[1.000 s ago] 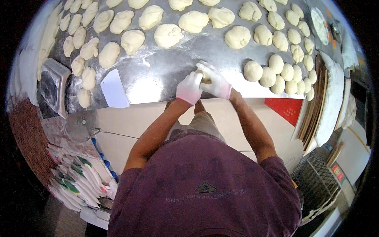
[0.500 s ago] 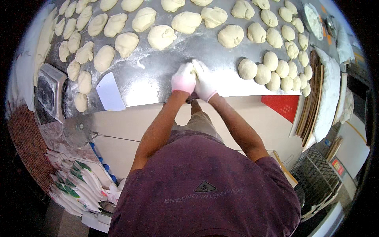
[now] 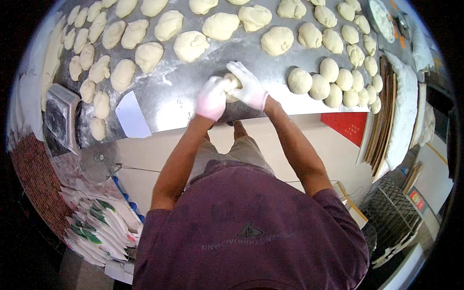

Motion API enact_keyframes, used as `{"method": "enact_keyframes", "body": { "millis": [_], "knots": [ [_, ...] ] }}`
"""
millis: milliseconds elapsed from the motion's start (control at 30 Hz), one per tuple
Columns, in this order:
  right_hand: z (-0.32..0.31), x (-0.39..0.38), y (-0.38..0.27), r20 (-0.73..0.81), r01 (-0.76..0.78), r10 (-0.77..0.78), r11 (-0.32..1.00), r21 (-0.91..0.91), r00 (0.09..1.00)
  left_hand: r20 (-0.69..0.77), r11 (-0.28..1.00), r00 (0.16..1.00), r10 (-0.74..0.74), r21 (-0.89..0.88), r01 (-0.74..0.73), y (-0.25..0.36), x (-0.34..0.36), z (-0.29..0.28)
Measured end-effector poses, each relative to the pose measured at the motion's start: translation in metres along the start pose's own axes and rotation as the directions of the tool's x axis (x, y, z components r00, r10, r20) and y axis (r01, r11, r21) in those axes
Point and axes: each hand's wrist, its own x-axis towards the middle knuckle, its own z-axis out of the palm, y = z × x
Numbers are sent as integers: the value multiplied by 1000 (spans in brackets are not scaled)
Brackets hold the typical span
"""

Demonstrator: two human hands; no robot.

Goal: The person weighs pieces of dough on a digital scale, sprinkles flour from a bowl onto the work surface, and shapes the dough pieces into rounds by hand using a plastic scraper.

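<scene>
A pale piece of dough (image 3: pixel 232 85) sits between my two white-gloved hands, near the front edge of the metal table. My left hand (image 3: pixel 211 98) curls round its left side, closed on it. From the right, my right hand (image 3: pixel 250 87) presses against the same piece, its fingers reaching over the far side. Both palms hide much of the dough. Smooth round dough balls (image 3: pixel 300 80) stand in a cluster to the right of my hands. Beyond them, rougher dough lumps (image 3: pixel 191 46) lie spaced in rows.
On the left, a white flat scraper (image 3: pixel 133 115) lies by the table edge, with a scale (image 3: pixel 62 116) farther left. Flour dusts the metal table (image 3: pixel 170 104). Boards (image 3: pixel 382 116) stand upright past the right end, and white bags (image 3: pixel 99 229) are stacked at lower left.
My hands have come apart slightly, the left one shifting left and nearer, so the dough between them now shows. The right hand's fingers have stretched out over it.
</scene>
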Motion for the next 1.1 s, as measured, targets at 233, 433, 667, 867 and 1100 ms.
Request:
{"method": "enact_keyframes", "body": {
  "millis": [233, 433, 667, 867, 1100],
  "knots": [
    [18, 12, -9, 24, 3, -5, 999, 50, 1000, 44, 849, 872, -487, -210, 485, -2, 11, 11],
    [17, -21, -1, -3, 15, -16, 990, -141, 1000, 43, 913, 939, -342, -222, 343, 21, -14, 5],
    [-19, -7, -7, 149, -107, 58, 931, 348, 987, 180, 970, 956, -230, -36, 240, 25, 2, -4],
    [24, -24, 4, -196, 107, -146, 974, -199, 970, 76, 870, 881, -466, -141, 473, 43, -8, 5],
    [-12, -33, -5, 95, -62, 43, 976, 208, 995, -44, 973, 986, 160, -160, -165, 33, -28, 25]
  ]
}}
